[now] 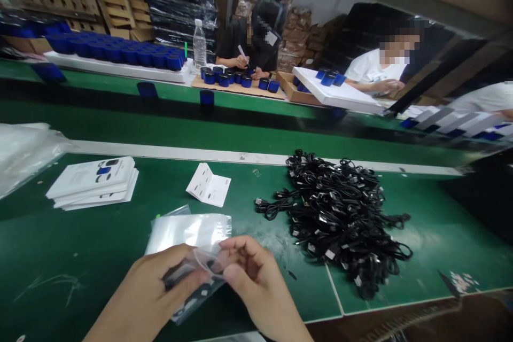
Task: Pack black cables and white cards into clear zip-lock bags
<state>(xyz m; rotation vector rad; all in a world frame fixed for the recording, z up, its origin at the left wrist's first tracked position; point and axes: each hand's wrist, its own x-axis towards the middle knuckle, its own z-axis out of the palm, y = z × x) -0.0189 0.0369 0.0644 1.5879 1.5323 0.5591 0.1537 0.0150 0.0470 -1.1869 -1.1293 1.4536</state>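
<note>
Left hand point(154, 280): bare
Right hand point(258, 286): bare likewise
Left wrist point(118, 315): uncovered
Right wrist point(286, 323): seemingly uncovered, though cropped below

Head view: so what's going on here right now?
A person's left hand and right hand hold a clear bag by its edge; its contents are hard to make out. More bags lie just beyond. Black cables are heaped to the right, with a half-open leaflet ahead and a leaflet stack to the left.
</note>
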